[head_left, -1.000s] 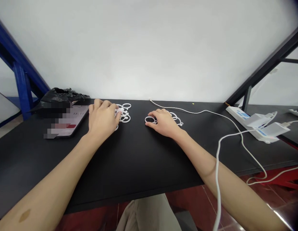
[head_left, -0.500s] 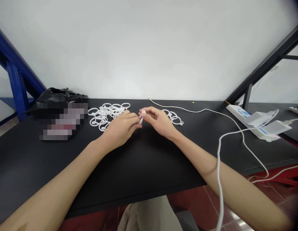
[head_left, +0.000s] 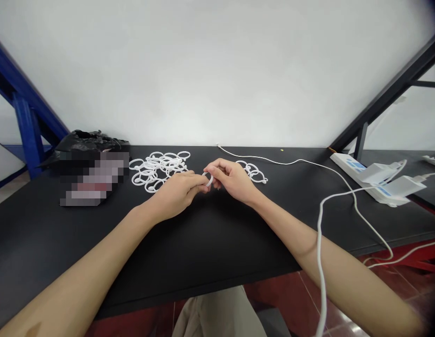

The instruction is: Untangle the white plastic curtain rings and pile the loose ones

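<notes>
A white plastic ring (head_left: 211, 180) is pinched between my two hands above the black table (head_left: 210, 243). My left hand (head_left: 182, 189) grips its left side, and my right hand (head_left: 231, 180) has thumb and fingers closed on its upper right. Fingers cover much of the ring. Left of my hands, and partly behind the left one, lies a pile of similar white rings (head_left: 154, 164) with small eyelets. A smaller group of white rings (head_left: 258, 177) rests just beyond my right hand.
A black plastic bag (head_left: 87, 139) sits at the back left, beside a pixelated patch. One white cable (head_left: 259, 158) runs along the back, another crosses over my right forearm. At right lies a white power strip (head_left: 351, 164) with plugged-in adapters (head_left: 403, 188). A white wall (head_left: 217, 70) stands behind.
The ring has turned between my fingers, so its curved edge now shows rather than its narrow side. My left fingers have straightened slightly. Both ring groups lie as before.
</notes>
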Action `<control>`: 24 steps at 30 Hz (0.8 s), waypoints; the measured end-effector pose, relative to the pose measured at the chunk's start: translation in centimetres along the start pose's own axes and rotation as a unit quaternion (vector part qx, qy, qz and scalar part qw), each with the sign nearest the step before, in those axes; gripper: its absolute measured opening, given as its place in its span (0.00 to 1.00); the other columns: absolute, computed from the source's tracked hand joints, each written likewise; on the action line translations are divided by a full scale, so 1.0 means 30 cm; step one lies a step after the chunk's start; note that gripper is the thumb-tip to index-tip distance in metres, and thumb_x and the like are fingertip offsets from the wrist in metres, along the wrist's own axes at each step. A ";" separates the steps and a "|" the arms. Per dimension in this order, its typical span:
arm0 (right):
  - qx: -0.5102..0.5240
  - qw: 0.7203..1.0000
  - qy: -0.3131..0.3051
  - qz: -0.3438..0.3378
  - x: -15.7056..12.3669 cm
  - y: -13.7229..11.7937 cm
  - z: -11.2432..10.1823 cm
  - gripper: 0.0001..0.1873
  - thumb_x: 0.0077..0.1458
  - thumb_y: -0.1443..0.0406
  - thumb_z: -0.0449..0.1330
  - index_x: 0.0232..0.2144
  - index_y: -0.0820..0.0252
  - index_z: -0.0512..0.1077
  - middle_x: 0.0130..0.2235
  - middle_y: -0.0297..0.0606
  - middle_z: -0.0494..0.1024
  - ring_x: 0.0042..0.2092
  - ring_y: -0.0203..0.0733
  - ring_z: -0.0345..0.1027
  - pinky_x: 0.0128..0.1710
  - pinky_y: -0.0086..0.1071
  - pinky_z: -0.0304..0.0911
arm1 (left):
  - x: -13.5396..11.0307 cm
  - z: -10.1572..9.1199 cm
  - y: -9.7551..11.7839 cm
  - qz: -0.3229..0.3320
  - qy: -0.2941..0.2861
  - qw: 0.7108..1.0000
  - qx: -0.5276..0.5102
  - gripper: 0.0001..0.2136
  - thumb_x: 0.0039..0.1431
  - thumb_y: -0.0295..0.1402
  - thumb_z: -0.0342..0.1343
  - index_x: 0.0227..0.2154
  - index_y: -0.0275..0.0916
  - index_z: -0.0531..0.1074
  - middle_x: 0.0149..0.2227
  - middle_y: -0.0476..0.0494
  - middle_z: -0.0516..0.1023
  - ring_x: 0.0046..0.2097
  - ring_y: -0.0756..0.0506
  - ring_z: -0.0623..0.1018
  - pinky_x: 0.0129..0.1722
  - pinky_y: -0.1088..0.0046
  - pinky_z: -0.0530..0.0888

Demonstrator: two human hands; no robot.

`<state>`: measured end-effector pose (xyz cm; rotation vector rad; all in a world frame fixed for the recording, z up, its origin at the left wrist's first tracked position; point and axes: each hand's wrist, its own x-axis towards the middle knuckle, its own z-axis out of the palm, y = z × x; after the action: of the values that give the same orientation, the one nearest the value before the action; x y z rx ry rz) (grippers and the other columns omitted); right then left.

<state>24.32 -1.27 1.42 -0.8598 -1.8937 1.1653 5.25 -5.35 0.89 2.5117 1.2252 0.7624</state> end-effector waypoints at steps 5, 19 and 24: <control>-0.033 0.999 0.021 -0.021 -0.003 -0.003 0.007 0.12 0.61 0.57 0.56 0.33 0.59 0.72 0.22 0.28 0.71 0.24 0.31 0.65 0.28 0.27 0.64 | -0.002 0.020 -0.009 -0.011 -0.002 1.000 0.014 0.12 0.68 0.34 0.44 0.30 0.41 0.69 0.30 0.48 0.74 0.35 0.46 0.71 0.36 0.69 0.66; -0.454 0.876 0.149 0.064 -0.001 -0.018 -0.114 0.19 0.67 0.56 0.46 0.35 0.59 0.72 0.38 0.42 0.79 0.38 0.44 0.72 0.37 0.34 0.59 | -0.012 -0.031 -0.059 -0.159 0.153 0.937 0.271 0.15 0.67 0.37 0.44 0.40 0.39 0.75 0.40 0.38 0.79 0.47 0.34 0.69 0.44 0.55 0.68; -0.516 0.838 0.105 0.146 -0.013 0.005 -0.132 0.21 0.62 0.50 0.52 0.37 0.60 0.73 0.41 0.48 0.77 0.39 0.49 0.71 0.35 0.37 0.59 | -0.029 -0.040 -0.089 -0.207 0.135 0.918 0.311 0.17 0.64 0.39 0.46 0.43 0.37 0.77 0.45 0.32 0.76 0.51 0.28 0.67 0.45 0.49 0.67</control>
<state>27.90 0.12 2.44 -1.8025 -2.1998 0.0524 2.37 -4.39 0.44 2.4723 2.3165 0.7008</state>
